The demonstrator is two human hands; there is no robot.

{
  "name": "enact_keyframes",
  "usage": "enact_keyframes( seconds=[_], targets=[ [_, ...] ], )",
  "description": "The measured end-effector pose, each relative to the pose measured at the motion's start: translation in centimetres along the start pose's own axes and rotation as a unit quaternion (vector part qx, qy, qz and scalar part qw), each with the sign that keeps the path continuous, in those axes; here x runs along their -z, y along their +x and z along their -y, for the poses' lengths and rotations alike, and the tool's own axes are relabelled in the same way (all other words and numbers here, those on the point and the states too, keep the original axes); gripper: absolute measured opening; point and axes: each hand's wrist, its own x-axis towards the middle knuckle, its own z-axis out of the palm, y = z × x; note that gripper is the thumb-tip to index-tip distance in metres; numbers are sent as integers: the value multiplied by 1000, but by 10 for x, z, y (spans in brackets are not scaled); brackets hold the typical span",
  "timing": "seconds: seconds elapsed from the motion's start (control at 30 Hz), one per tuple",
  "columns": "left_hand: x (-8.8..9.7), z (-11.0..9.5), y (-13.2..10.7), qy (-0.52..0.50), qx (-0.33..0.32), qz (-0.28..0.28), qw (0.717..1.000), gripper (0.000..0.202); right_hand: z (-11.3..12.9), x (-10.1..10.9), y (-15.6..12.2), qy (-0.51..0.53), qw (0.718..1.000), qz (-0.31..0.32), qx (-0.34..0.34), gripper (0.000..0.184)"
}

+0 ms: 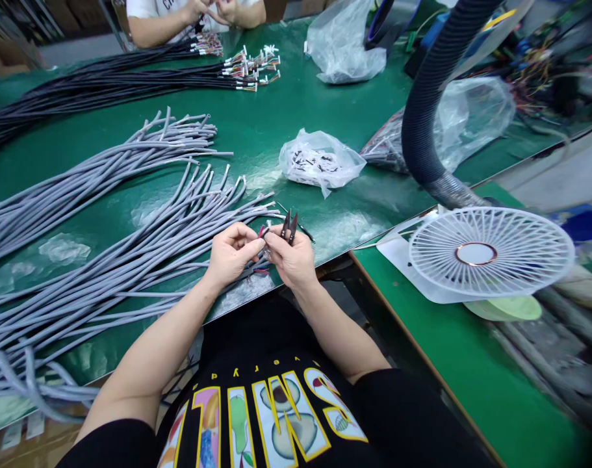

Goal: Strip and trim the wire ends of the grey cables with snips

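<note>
My left hand [233,255] pinches the stripped end of a grey cable, where thin coloured wires [262,232] stick out between my fingertips. Against it, my right hand [292,257] has thumb and finger closed at the same wires. A pair of dark-bladed scissors [290,227] is tucked in my right hand, blades pointing up and away. Just below my hands, more coloured wire ends [260,271] lie at the table's edge. A bundle of grey cables [144,253] runs from the left up to beside my left hand.
Beyond my hands sits a plastic bag of small black and white pieces [315,159]. A second grey bundle [130,156] and black cables with white connectors [179,77] lie further back. At right stand a white fan [490,253] and a black hose [425,110]. A co-worker's hands [212,12] are opposite.
</note>
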Motion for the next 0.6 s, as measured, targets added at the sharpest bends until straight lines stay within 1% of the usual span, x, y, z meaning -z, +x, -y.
enact_keyframes(
  seconds=[0.13, 0.23, 0.37, 0.6],
  targets=[
    [-1, 3, 0, -15, -2, -11, 1000, 30, -2, -1, 2, -4, 1000, -13, 10, 27],
    [1, 6, 2, -25, -14, -9, 1000, 25, -2, -2, 2, -6, 1000, -15, 8, 28],
    [6, 10, 5, -48, -11, 15, 999, 24, -2, -1, 3, -8, 1000, -14, 5, 28],
    [8, 6, 6, -76, 33, 66, 994, 28, -1, 2, 3, -18, 1000, -6, 5, 20]
  ],
)
